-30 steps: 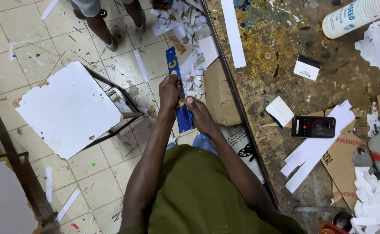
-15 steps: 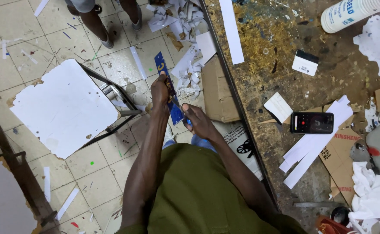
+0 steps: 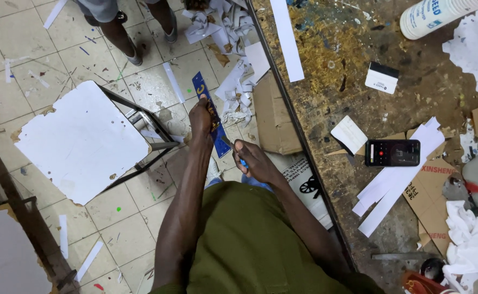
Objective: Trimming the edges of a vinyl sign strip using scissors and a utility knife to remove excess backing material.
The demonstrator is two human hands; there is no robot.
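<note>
Tiled floor [image 3: 21, 43] fills the left half – pale square tiles, dirty, littered with paper slivers. Worktable [image 3: 326, 71] takes the right half: worn, stained top, mottled brown with yellow and blue flecks, metal edge running 11 to 5 o'clock. White board [image 3: 81, 139] at 9 o'clock of the hands, flat, chipped corners, sitting on a dark metal frame. Olive-green shirt [image 3: 250, 245] fills bottom centre. Brown cardboard piece [image 3: 274, 117] leans by the table edge at 2 o'clock of the hands, next to a heap of white paper scraps [image 3: 233, 92]. On the table: long white paper strips [image 3: 397, 179] fanned out over printed brown card, a black phone [image 3: 392, 153] with lit screen just at their 12 o'clock, a white plastic bottle [image 3: 435, 16] lying at top right, crumpled white cloth at lower right. Blue strip [image 3: 210, 117] – thin, flat, glossy, blue with yellow markings; long axis roughly 11 to 5 o'clock, far end pointing up-left toward the floor scraps, held in the air over the floor just left of the table edge. Left hand [image 3: 200, 117] closed around the strip near its middle. Right hand [image 3: 250, 158] curled around a small blue-handled tool [image 3: 233, 149] whose metal tip meets the strip's lower end – can't tell the tool's exact kind.
</note>
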